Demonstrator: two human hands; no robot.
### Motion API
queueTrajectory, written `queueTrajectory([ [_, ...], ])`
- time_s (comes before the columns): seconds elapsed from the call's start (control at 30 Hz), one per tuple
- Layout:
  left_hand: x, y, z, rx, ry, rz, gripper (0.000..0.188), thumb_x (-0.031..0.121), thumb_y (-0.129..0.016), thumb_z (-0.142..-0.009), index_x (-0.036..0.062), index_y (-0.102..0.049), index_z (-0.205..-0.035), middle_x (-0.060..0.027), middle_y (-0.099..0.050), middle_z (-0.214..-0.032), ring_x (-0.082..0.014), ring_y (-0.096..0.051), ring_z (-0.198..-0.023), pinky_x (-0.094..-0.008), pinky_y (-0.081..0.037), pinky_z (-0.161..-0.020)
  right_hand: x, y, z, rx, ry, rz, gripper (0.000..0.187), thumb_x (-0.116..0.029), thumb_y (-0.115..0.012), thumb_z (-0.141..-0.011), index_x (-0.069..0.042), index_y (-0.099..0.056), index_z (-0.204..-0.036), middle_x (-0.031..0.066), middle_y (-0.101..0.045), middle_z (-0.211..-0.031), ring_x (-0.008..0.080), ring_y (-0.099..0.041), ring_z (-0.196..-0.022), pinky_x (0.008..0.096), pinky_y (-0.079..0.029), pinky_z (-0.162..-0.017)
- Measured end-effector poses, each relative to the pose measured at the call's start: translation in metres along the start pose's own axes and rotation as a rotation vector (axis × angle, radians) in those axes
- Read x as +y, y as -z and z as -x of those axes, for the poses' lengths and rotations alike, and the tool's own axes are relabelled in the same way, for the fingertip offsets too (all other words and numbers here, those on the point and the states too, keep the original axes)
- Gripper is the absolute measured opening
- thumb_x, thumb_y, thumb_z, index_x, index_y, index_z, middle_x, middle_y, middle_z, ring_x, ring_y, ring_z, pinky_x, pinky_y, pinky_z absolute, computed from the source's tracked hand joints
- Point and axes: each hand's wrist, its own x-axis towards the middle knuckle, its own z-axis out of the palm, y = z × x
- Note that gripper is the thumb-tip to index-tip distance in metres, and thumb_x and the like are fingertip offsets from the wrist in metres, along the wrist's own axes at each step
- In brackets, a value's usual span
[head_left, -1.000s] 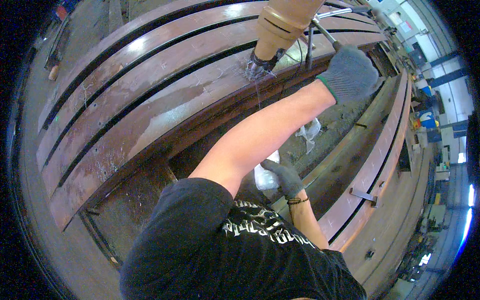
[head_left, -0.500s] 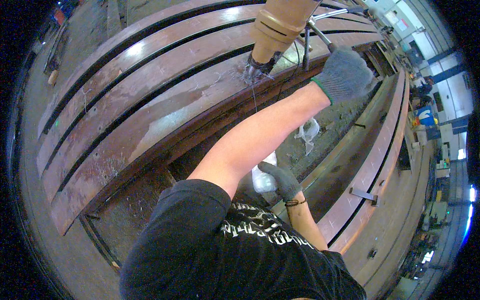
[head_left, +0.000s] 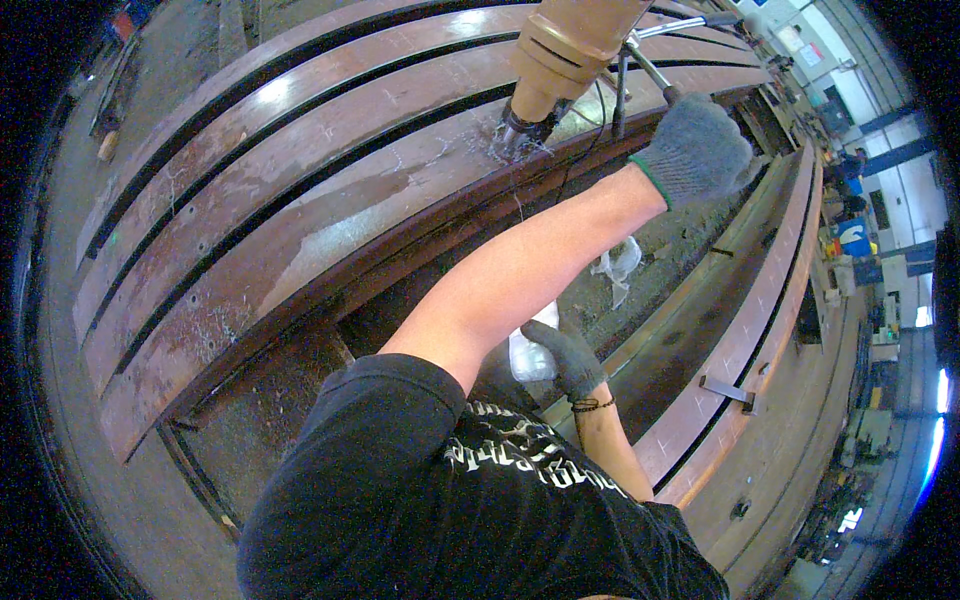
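My left hand [head_left: 703, 150], in a grey knit glove with a green cuff, is closed round the end of a metal lever handle [head_left: 656, 72]. The lever belongs to a tan drilling machine head [head_left: 570, 50]. Beneath that head, the spindle end [head_left: 518, 132] is ringed with thin metal shavings [head_left: 510, 152] on a brown steel beam [head_left: 330, 215]. Low near my body, my right hand [head_left: 566, 358], also grey-gloved, is wrapped round a clear plastic bottle [head_left: 531, 357]. My left forearm passes over the bottle and hides its upper part.
Long slotted steel beams curve across the left and top. Another slotted beam [head_left: 720, 385] runs along the right, with a small metal bar [head_left: 727, 390] across it. Crumpled clear plastic [head_left: 618, 266] lies between the beams. A dark cable [head_left: 603, 105] hangs by the machine. People are far right.
The whole view has shifted slightly, so the machine and beams sit a little to the right. Both hands keep their holds on the lever handle and the bottle.
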Motion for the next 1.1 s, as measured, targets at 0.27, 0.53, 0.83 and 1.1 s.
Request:
queueTrajectory([
  [0.27, -0.001, 0.002, 0.0, -0.032, 0.004, 0.006, 0.031, 0.044, -0.066, -0.08, 0.016, -0.077, -0.071, -0.0122, -0.069, -0.065, -0.0341, -0.07, -0.063, -0.0491, -0.053, -0.056, 0.001, 0.001, -0.005, -0.007, 0.014, 0.021, 0.054, -0.017, -0.074, -0.09, 0.002, -0.056, -0.137, 0.0121, -0.07, -0.117, 0.0198, -0.07, -0.097, 0.0341, -0.056, -0.083],
  [0.53, 0.002, 0.003, 0.001, 0.006, 0.022, 0.039, 0.027, 0.037, -0.067, -0.081, 0.0163, -0.075, -0.065, -0.0107, -0.07, -0.063, -0.0289, -0.07, -0.062, -0.0458, -0.049, -0.063, 0.005, -0.002, -0.007, 0.02, 0.064, -0.02, 0.056, -0.016, -0.077, -0.089, -0.001, -0.056, -0.138, 0.0093, -0.07, -0.117, 0.0201, -0.07, -0.097, 0.0345, -0.056, -0.083],
  [0.83, -0.003, 0.0, 0.003, -0.025, 0.009, 0.048, 0.028, 0.04, -0.065, -0.08, 0.0172, -0.076, -0.07, -0.0123, -0.07, -0.067, -0.0333, -0.07, -0.065, -0.0494, -0.052, -0.061, 0.009, 0.002, -0.012, -0.073, 0.119, -0.003, 0.055, -0.017, -0.077, -0.088, 0.0, -0.057, -0.137, 0.0102, -0.07, -0.118, 0.0202, -0.07, -0.1, 0.0358, -0.056, -0.086],
  [1.1, 0.007, 0.001, 0.002, -0.061, 0.009, 0.05, 0.024, 0.039, -0.067, -0.077, 0.0172, -0.076, -0.07, -0.0127, -0.069, -0.067, -0.0328, -0.069, -0.063, -0.0495, -0.052, -0.054, 0.013, -0.002, -0.009, -0.031, 0.082, -0.029, 0.05, -0.024, -0.079, -0.089, -0.003, -0.062, -0.131, 0.0074, -0.073, -0.111, 0.0178, -0.071, -0.09, 0.0331, -0.057, -0.079],
])
